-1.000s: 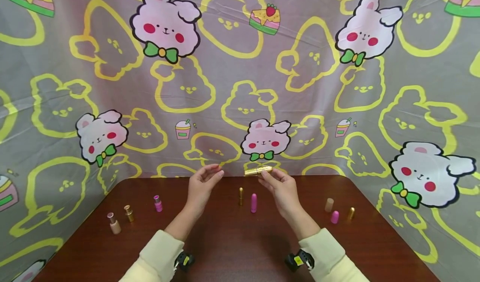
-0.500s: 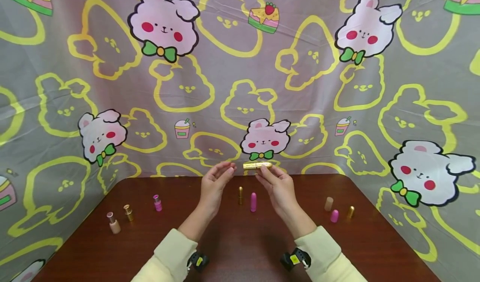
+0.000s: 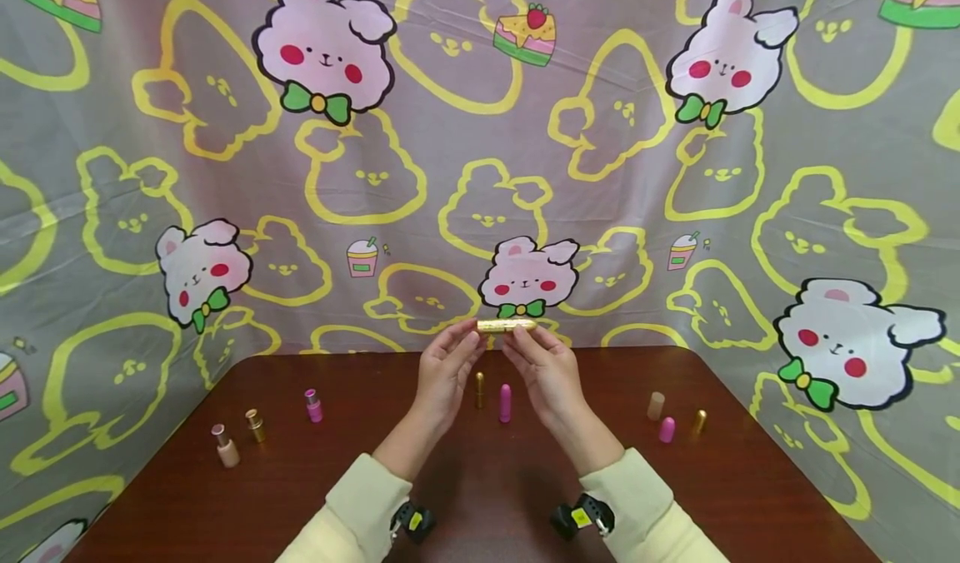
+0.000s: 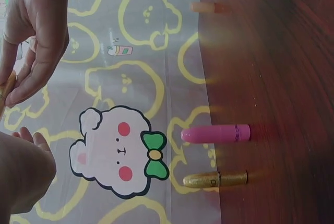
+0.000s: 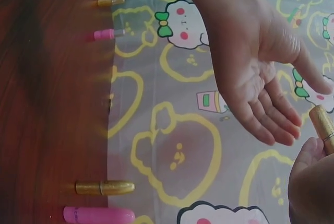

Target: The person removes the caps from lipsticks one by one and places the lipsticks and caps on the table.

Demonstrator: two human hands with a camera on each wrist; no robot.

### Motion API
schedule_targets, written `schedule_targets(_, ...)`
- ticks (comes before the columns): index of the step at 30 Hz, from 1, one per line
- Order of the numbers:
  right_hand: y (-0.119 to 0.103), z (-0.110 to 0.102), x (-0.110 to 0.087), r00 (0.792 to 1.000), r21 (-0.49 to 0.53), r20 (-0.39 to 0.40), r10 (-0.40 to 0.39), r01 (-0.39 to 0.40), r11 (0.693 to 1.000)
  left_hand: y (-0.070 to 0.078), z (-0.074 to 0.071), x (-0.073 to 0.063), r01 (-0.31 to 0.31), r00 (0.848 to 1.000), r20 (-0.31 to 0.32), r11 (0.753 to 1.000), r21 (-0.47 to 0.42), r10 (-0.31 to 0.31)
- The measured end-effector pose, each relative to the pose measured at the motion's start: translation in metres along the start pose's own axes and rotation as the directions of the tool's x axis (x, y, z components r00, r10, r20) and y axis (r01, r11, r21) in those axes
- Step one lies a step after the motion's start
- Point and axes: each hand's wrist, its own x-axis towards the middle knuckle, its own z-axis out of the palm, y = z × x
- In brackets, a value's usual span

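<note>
Raised above the table's far side, a capped gold lipstick (image 3: pixel 497 326) lies roughly level in the head view, its rounded end to the right. My right hand (image 3: pixel 551 371) pinches it between thumb and fingers. My left hand (image 3: pixel 448 371) is at its flat left end, fingertips right by the end. The right wrist view shows the left hand's (image 5: pixel 255 67) fingers extended and apart, the thumb near the end of the lipstick (image 5: pixel 322 127). Beneath the hands stand a gold lipstick (image 3: pixel 480 391) and a pink lipstick (image 3: pixel 506 403), both upright and capped.
Uncapped lipsticks stand at the left of the dark wooden table (image 3: pixel 480 513): beige (image 3: pixel 225 446), gold (image 3: pixel 256 425) and pink (image 3: pixel 312 406). At the right stand a translucent beige cap (image 3: pixel 656 406), a pink cap (image 3: pixel 667 430) and a gold cap (image 3: pixel 700 421). A patterned curtain (image 3: pixel 420 146) surrounds the table.
My left hand has moved right, up to the flat end of the gold lipstick. The right hand has shifted slightly left and up, levelling the lipstick it holds.
</note>
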Motion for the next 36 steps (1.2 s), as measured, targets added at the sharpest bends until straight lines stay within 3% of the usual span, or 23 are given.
schedule_targets(7,0.000,0.003,-0.001,1.000,0.013,0.016,0.014,-0.014,1.000,0.000,0.008,-0.001,0.028,1.000,-0.005,0.998,-0.050,-0.029)
schedule_targets(36,0.006,0.003,-0.004,1.000,-0.021,0.021,0.016,-0.015,1.000,-0.002,0.014,-0.002,0.001,0.999,-0.046,1.000,-0.019,-0.002)
